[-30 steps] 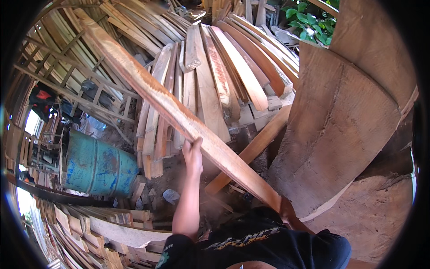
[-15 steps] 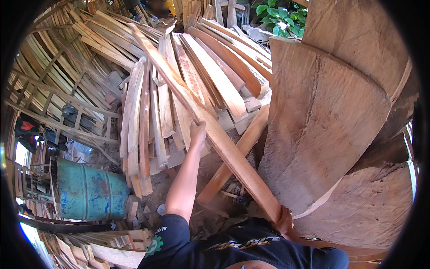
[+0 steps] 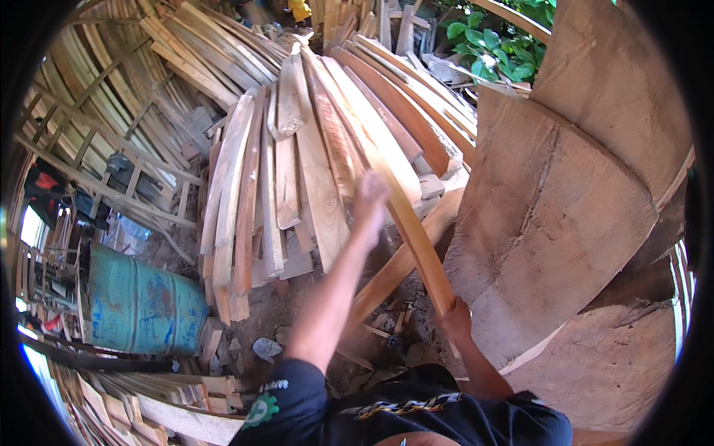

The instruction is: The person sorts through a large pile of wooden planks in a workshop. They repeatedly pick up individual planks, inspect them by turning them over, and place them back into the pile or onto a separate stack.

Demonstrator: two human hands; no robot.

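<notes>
A long wooden plank (image 3: 414, 241) slants from near my body up over a spread of stacked planks (image 3: 321, 175). My right hand (image 3: 455, 320) is closed round its near end. Farther along, my left hand (image 3: 371, 192) is curled at the plank's left edge, with the arm stretched forward and the fingers partly blurred. The far end overlies the stack, where it is hard to separate from the other boards. Beneath the held plank, another board (image 3: 398, 260) lies crosswise on the ground.
Wide rough wooden slabs (image 3: 550, 223) lean close on the right. A blue-green metal drum (image 3: 145, 301) lies at the left, near a wooden ladder-like frame (image 3: 111, 197). More boards (image 3: 178, 394) lie at lower left. Leafy greenery (image 3: 491, 48) stands at the back.
The held plank has swung right and points more steeply away from me. My left hand has moved right and farther forward; my right hand has risen slightly with the near end.
</notes>
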